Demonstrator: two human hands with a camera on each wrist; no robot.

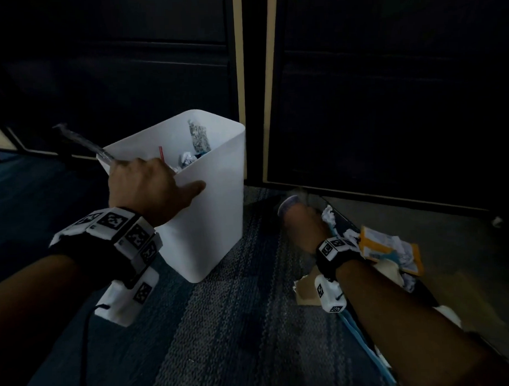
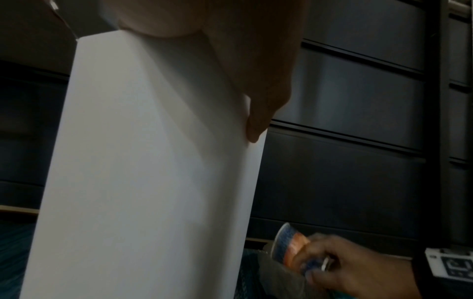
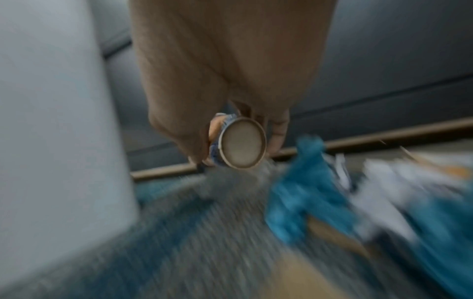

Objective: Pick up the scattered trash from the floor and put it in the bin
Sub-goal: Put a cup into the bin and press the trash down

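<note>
A white bin (image 1: 208, 223) stands on the carpet with crumpled paper and wrappers inside. My left hand (image 1: 152, 182) is at its near rim, fingers curled round a clear plastic piece (image 1: 81, 144) that sticks out to the upper left. Its thumb (image 2: 258, 113) lies against the bin's outer wall (image 2: 143, 182). Low to the right of the bin, my right hand (image 1: 302, 223) grips a blue and orange paper cup (image 1: 288, 206) on its side just above the floor. The right wrist view shows the cup's round base (image 3: 242, 141) between thumb and fingers.
A heap of trash (image 1: 388, 248) lies on the floor to the right: crumpled white paper, an orange packet, blue plastic (image 3: 307, 192) and torn cardboard (image 1: 306, 292). Dark cabinet fronts (image 1: 388, 101) rise right behind the bin and the heap.
</note>
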